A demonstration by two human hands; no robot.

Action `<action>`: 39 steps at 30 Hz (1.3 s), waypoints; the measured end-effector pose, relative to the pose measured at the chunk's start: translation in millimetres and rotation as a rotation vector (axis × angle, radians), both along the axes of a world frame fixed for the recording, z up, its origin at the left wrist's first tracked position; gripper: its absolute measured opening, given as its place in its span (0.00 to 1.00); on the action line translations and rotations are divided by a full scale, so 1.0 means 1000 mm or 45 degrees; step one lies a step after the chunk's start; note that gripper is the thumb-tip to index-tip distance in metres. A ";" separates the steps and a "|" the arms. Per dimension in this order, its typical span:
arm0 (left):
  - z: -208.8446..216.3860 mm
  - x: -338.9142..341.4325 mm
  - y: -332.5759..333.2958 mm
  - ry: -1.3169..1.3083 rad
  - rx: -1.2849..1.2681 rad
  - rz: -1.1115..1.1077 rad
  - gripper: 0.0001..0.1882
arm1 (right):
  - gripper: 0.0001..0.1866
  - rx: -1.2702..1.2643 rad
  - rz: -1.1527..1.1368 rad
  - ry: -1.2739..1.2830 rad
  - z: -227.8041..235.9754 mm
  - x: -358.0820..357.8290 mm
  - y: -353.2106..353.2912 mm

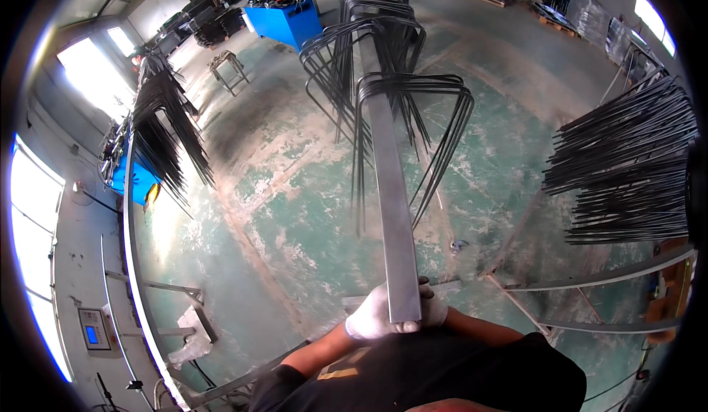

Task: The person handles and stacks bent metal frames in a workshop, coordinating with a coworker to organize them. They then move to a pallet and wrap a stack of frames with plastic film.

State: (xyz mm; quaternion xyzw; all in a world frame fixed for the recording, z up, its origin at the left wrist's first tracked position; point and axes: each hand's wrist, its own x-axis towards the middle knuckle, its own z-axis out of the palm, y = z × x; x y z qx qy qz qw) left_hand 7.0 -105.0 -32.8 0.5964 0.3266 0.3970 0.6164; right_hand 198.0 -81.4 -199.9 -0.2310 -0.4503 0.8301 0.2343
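A long flat grey metal beam (396,220) runs from close to my body away toward the far top of the view. My left hand (371,314), in a white glove, grips its near end from the left side. From the right, my right hand (435,312), in a glove with dark fingers, grips the same end; the beam covers part of both hands. Black bent metal rods (413,82) hang astride the beam, their legs dangling on both sides. Farther along, more bunches of the same rods (369,25) hang close together.
Another rack of black rods (158,124) stands at left beside a pale rail (133,257). Many rods (627,169) hang at right above metal frame bars (605,276). A blue workbench (284,23) and small stool (228,69) stand farther back. A control box (96,331) is on the left wall.
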 end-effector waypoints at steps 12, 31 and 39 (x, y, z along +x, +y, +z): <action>-0.016 0.007 -0.008 -0.230 -0.323 0.231 0.26 | 0.28 0.822 0.000 -0.143 -0.029 0.007 0.009; -0.022 0.002 0.065 -0.041 0.128 0.241 0.31 | 0.33 -0.492 -0.612 -0.151 -0.040 0.013 0.084; -0.014 -0.015 0.145 -0.059 -0.007 0.253 0.15 | 0.31 -0.371 -0.801 -0.228 -0.046 -0.001 0.172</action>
